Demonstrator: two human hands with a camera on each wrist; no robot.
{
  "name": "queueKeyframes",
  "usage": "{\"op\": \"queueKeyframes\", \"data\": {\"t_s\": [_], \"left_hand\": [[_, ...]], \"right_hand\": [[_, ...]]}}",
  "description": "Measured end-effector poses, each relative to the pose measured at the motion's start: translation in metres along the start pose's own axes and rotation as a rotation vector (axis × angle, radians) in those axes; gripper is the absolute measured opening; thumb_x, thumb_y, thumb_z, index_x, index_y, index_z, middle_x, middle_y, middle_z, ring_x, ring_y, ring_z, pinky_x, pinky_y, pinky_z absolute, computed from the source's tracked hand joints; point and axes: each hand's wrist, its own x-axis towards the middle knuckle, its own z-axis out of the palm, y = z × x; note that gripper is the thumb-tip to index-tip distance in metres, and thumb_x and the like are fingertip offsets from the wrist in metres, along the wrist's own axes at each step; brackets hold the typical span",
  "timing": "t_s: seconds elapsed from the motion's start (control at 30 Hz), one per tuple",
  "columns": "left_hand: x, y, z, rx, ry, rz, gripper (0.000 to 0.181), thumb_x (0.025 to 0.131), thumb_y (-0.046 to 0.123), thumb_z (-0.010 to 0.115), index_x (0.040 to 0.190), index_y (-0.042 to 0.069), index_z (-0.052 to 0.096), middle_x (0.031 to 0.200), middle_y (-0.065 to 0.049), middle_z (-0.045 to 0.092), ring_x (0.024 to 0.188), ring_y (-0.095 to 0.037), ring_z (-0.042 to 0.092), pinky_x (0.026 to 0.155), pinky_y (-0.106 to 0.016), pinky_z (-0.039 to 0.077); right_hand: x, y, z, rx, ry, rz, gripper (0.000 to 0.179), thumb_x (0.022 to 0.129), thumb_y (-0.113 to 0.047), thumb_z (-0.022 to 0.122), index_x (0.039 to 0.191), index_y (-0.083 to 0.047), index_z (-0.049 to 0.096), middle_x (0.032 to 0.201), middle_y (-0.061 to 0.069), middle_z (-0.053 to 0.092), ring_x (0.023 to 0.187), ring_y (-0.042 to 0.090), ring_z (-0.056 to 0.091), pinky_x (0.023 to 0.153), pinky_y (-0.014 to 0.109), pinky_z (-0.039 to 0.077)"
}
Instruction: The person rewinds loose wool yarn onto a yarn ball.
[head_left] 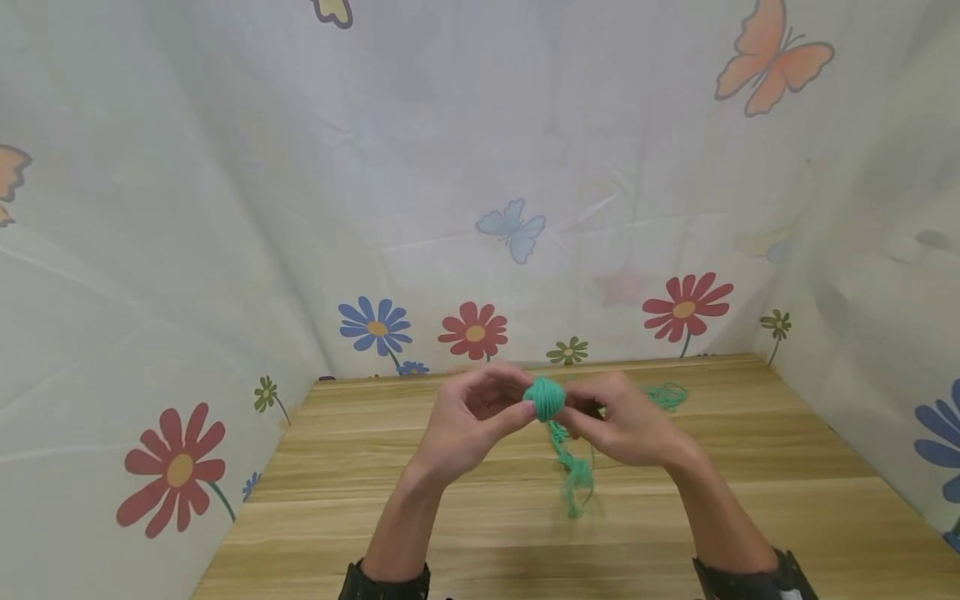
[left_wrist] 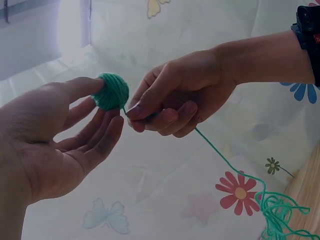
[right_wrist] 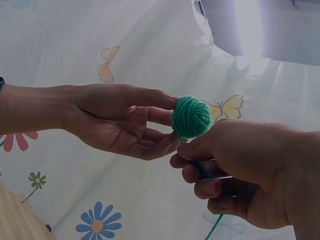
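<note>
Look, the left hand (head_left: 459, 429) pinches a roundish green yarn ball (head_left: 546, 400) from nine o'clock, windings roughly twelve-to-six; at three, the right hand (head_left: 633, 423) pinches its strand (left_wrist: 220, 154).

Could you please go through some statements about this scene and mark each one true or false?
1. The left hand holds a ball of yarn. True.
2. The right hand holds nothing. False: it pinches a strand.
3. The ball is red. False: it is green.
4. Loose loops of yarn lie on the wooden table. True.
5. The backdrop has no pictures. False: it shows flowers and butterflies.
</note>
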Motion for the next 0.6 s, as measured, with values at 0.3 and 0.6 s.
{"op": "queueKeyframes", "data": {"t_s": [0.3, 0.6], "left_hand": [[0.001, -0.001, -0.001, 0.018, -0.096, 0.035, 0.023, 0.092, -0.008, 0.070, 0.115, -0.008, 0.067, 0.105, -0.023, 0.068, 0.089, -0.032, 0.069, 0.084, -0.048, 0.062], [0.002, -0.005, 0.000, 0.178, -0.053, 0.060, 0.023, 0.091, 0.000, 0.075, 0.113, -0.001, 0.071, 0.103, -0.014, 0.072, 0.089, -0.022, 0.071, 0.083, -0.040, 0.063]], "right_hand": [[0.002, -0.007, -0.004, 0.034, 0.135, 0.139, 0.015, 0.098, 0.003, 0.066, 0.099, -0.009, 0.075, 0.071, 0.004, 0.063, 0.056, 0.011, 0.055, 0.048, 0.023, 0.051], [0.009, -0.028, -0.002, 0.008, 0.267, 0.096, 0.016, 0.092, 0.018, 0.062, 0.094, 0.004, 0.070, 0.069, 0.008, 0.059, 0.054, 0.012, 0.051, 0.045, 0.020, 0.046]]}}
